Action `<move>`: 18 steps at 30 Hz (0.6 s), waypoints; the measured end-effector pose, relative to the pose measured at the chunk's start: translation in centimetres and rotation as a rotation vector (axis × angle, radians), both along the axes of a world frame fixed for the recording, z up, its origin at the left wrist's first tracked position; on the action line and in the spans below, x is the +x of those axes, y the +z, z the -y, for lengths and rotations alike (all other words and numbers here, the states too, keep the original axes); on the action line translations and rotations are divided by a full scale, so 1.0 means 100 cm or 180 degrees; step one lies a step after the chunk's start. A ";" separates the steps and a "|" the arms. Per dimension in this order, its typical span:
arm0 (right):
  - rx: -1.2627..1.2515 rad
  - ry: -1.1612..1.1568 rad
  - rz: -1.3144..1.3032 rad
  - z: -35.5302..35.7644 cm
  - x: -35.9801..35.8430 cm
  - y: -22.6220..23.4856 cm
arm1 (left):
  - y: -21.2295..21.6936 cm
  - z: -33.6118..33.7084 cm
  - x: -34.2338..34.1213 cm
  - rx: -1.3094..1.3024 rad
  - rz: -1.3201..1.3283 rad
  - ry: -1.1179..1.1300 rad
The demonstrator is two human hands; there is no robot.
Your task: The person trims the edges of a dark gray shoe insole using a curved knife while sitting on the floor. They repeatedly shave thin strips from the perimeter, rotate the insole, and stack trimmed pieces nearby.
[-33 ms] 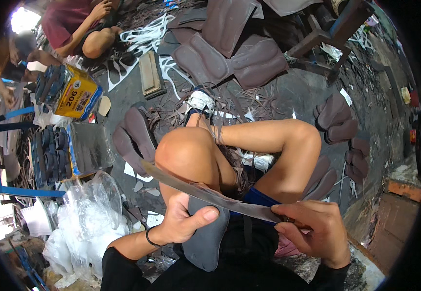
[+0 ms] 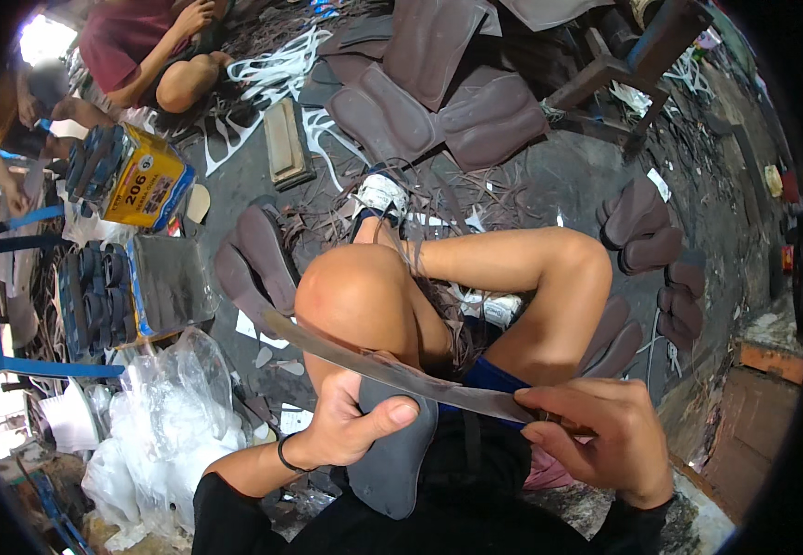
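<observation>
A dark grey sandal sole is gripped in my left hand, the thumb lying over its upper face and the fingers hidden beneath. Across the sole's far end lies a long, curved knife, its blade reaching leftward past my bent knee. My right hand is closed on the knife's right end between thumb and fingers; whether there is a handle inside the hand cannot be made out. The blade's contact with the sole's edge is partly hidden by my left hand.
Brown sole pairs lie left of my knee, with more soles at right. Thin trimmings litter the floor. Moulded brown sheets, white straps, a yellow box and plastic bags surround me. Another person sits far left.
The knife has slid very slightly leftward, and my right hand has shifted a little with it. My left hand and the sole have stayed in place.
</observation>
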State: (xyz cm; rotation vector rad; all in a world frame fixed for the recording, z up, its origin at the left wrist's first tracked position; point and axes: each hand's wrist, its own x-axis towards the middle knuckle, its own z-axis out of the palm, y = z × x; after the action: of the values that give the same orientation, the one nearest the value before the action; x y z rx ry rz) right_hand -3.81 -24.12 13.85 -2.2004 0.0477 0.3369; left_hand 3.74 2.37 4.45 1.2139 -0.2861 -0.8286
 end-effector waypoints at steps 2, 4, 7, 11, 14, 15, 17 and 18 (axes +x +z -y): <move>-0.0006 0.0157 -0.0076 0.001 0.014 0.006 | 0.007 0.003 0.002 0.0108 -0.0208 -0.0027; 0.0002 0.0374 0.0031 0.006 0.027 0.006 | 0.008 0.006 0.002 0.0182 -0.0192 0.0005; 0.0269 0.0509 -0.0020 0.010 0.043 0.009 | 0.012 0.008 0.003 0.0163 -0.0327 -0.0159; 0.0380 0.0872 -0.0185 0.008 0.066 0.007 | 0.014 0.013 -0.001 0.0265 -0.0199 -0.0083; 0.0169 0.1246 -0.0317 0.005 0.076 0.011 | 0.018 0.020 0.001 0.0352 -0.0008 -0.0238; 0.0265 0.1216 -0.0260 0.004 0.076 0.008 | 0.017 0.022 0.002 0.0456 0.0206 -0.0276; 0.0736 0.1059 -0.0246 0.002 0.074 -0.004 | 0.024 0.027 0.010 0.0574 0.0368 -0.0338; 0.1117 0.0961 -0.0285 0.001 0.075 -0.010 | 0.033 0.029 0.020 0.0698 0.0685 -0.0421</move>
State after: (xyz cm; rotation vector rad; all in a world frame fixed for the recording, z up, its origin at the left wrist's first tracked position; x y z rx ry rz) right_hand 3.64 -24.27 12.83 -1.8417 -0.2777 0.5668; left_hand 5.77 -0.51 7.77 1.5059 -0.4637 -0.8604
